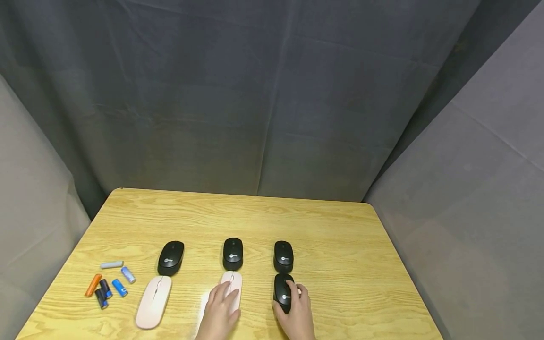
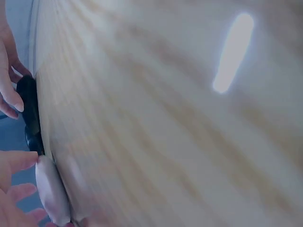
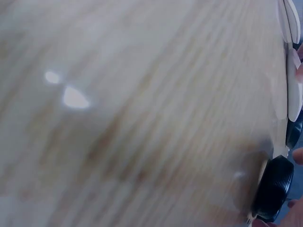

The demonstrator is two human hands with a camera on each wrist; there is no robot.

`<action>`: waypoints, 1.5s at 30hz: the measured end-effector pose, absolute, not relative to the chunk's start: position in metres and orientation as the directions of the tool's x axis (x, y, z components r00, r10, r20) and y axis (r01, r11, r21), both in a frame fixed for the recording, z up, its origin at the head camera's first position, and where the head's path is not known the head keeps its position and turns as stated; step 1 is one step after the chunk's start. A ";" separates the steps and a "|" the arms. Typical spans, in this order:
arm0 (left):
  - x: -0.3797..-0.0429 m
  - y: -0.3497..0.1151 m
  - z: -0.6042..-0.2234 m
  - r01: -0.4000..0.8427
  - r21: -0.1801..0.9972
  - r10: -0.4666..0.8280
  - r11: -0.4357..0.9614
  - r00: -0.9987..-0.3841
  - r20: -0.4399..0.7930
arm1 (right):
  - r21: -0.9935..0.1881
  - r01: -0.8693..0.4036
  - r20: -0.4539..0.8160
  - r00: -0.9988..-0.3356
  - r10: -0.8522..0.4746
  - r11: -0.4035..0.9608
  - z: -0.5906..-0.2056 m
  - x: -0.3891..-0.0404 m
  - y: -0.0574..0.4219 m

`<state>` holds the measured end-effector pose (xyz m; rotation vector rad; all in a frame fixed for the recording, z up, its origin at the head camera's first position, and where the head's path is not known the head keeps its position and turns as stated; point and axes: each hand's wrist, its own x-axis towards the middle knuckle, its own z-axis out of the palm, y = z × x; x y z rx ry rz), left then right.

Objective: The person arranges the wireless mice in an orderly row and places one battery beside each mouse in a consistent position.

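On the tabletop [image 1: 340, 245], loose batteries [image 1: 106, 288] are laid beside the left pink mouse [image 1: 154, 302], the middle pink mouse [image 1: 235, 281] is held between the left hand's [image 1: 218, 311] thumb and fingers, and the nearer black mouse [image 1: 282, 296], farther right, is likewise gripped by the right hand [image 1: 299, 312].

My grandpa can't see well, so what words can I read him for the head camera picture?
A person's left hand touches a pink computer mouse while their right hand holds a black mouse on a wooden table. Three more black mice, another pink mouse and six batteries lie nearby.
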<state>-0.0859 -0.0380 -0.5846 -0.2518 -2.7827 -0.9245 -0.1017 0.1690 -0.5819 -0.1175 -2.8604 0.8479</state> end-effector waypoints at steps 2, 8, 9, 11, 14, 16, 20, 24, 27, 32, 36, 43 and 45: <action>-0.086 -0.041 -0.583 0.227 0.588 0.071 0.776 -0.959 0.276 | -0.545 0.010 0.161 -0.980 0.116 0.838 -0.580 -0.104 0.169; -0.091 -0.056 -0.572 0.324 0.566 0.002 0.758 -0.869 0.494 | -0.578 -0.111 0.307 -0.947 0.089 0.808 -0.572 -0.114 0.162; -0.093 -0.060 -0.569 0.340 0.546 -0.005 0.766 -0.846 0.534 | -0.585 -0.136 0.327 -0.942 0.079 0.799 -0.570 -0.116 0.160; -0.096 -0.070 -0.563 0.367 0.511 -0.026 0.777 -0.793 0.609 | -0.596 -0.187 0.360 -0.931 0.053 0.781 -0.568 -0.120 0.156; -0.101 -0.089 -0.552 0.391 0.487 -0.071 0.781 -0.719 0.691 | -0.596 -0.267 0.408 -0.913 -0.001 0.757 -0.563 -0.123 0.149; -0.104 -0.103 -0.545 0.392 0.489 -0.105 0.779 -0.687 0.719 | -0.595 -0.313 0.431 -0.901 -0.034 0.741 -0.559 -0.126 0.144; -0.110 -0.134 -0.535 0.339 0.535 -0.185 0.774 -0.687 0.703 | -0.596 -0.373 0.459 -0.885 -0.080 0.711 -0.552 -0.132 0.131; -0.116 -0.165 -0.529 0.219 0.600 -0.273 0.769 -0.737 0.618 | -0.626 -0.400 0.457 -0.884 -0.101 0.669 -0.545 -0.140 0.114; -0.121 -0.187 -0.527 0.090 0.635 -0.336 0.767 -0.787 0.518 | -0.652 -0.434 0.462 -0.878 -0.128 0.622 -0.541 -0.147 0.098; -0.124 -0.217 -0.529 -0.085 0.624 -0.393 0.776 -0.840 0.374 | -0.687 -0.480 0.466 -0.867 -0.176 0.546 -0.533 -0.157 0.068; -0.123 -0.237 -0.533 -0.119 0.592 -0.369 0.797 -0.872 0.321 | -0.737 -0.465 0.418 -0.884 -0.210 0.491 -0.528 -0.163 0.046; -0.124 -0.272 -0.540 -0.150 0.549 -0.321 0.822 -0.919 0.229 | -0.807 -0.380 0.298 -0.923 -0.245 0.451 -0.522 -0.171 0.015; -0.124 -0.280 -0.543 -0.143 0.544 -0.309 0.826 -0.924 0.226 | -0.830 -0.348 0.260 -0.933 -0.249 0.437 -0.523 -0.174 0.007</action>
